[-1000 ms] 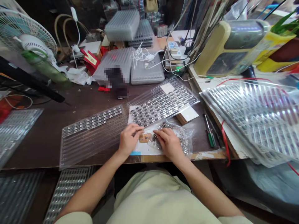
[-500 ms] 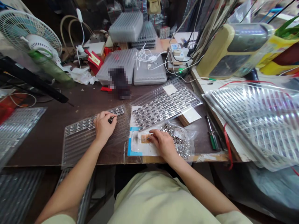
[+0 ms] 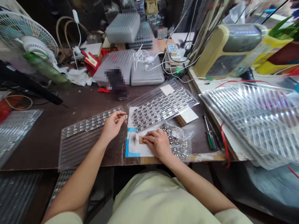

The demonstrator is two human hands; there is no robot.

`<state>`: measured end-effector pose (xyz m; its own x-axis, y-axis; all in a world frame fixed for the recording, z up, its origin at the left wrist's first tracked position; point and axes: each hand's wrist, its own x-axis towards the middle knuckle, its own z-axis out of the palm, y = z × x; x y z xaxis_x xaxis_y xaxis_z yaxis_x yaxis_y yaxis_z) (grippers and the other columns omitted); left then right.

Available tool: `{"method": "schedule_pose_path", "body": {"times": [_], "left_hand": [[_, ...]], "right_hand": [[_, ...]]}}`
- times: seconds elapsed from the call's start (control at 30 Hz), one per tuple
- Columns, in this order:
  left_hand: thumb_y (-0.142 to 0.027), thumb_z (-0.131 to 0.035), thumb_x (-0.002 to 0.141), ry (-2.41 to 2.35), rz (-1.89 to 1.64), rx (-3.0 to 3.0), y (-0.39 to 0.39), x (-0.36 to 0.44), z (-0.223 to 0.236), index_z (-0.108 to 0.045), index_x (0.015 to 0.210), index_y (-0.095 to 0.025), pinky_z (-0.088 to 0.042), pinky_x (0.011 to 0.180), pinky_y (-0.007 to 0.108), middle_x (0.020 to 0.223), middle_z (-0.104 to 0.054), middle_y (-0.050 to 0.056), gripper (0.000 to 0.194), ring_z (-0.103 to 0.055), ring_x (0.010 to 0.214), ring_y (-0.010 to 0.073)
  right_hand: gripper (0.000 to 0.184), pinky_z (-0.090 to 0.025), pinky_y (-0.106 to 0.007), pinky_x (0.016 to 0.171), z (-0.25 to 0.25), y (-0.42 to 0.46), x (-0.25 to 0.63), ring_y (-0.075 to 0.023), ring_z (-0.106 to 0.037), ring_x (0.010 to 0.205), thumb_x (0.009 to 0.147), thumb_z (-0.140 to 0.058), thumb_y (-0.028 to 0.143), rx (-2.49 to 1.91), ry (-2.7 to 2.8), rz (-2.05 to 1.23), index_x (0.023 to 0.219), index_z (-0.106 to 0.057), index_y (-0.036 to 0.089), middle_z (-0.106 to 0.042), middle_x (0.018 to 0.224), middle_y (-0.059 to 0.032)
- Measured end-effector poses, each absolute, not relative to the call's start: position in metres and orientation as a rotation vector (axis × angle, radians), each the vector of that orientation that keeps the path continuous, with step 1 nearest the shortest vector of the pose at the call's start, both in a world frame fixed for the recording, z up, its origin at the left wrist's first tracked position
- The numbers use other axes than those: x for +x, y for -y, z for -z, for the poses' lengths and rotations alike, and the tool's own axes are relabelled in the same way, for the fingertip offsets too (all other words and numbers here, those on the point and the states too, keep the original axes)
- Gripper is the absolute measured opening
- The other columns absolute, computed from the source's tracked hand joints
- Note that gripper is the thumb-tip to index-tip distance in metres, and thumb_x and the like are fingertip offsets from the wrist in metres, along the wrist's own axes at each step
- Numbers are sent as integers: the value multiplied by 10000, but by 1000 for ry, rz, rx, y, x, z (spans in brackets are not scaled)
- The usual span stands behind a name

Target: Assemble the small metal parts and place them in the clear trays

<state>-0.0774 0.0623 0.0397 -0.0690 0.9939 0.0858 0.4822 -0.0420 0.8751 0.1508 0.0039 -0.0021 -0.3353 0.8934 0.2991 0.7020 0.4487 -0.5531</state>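
Note:
My left hand (image 3: 113, 127) is raised over the right end of the left tray, thumb and finger pinched on a small shiny metal part (image 3: 126, 117). Beneath it lies the clear ribbed tray (image 3: 77, 152), its far rows filled with small black-and-silver parts. My right hand (image 3: 159, 142) has its fingertips together at a small tan block (image 3: 141, 140) on a white sheet with blue tape (image 3: 130, 151); whatever they grip is hidden. Right beside that hand sits an open clear bag of small metal pieces (image 3: 182, 149). Behind both hands is a second filled tray (image 3: 161, 107).
A green-handled screwdriver (image 3: 210, 140) lies to the right, near a stack of clear trays (image 3: 254, 121). A fan (image 3: 30, 40) and green bottle (image 3: 44, 68) stand at the back left. White cables (image 3: 142, 59) lie on stacked trays behind.
My left hand has lifted from the left tray's rows and moved right, towards the white sheet. My right hand's fingertips have shifted slightly left, covering more of the tan block.

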Motion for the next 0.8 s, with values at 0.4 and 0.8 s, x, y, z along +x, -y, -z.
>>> {"method": "schedule_pose_path", "body": {"times": [0.4,0.8], "left_hand": [[-362,-566,853,-1483,-869,1455,12,-43,-15,-653,1006,-173,-508,674,246,919,-680,53,258,-632,766,147],[-258,-581,861,-1565,-943,1933,14,-24,-11,-703,919,-221,-517,688,250,947,-681,47,140,-645,815,159]], "right_hand": [[199,-286,-319,724,-8,0,155,-180,-479,891,874,-603,373,-1430,2249,-328,1045,-696,339,-649,1006,-22],[178,-304,-326,723,-6,7,197,-188,-491,823,914,-539,318,-1545,2255,-68,849,-676,225,-658,848,-45]]}}
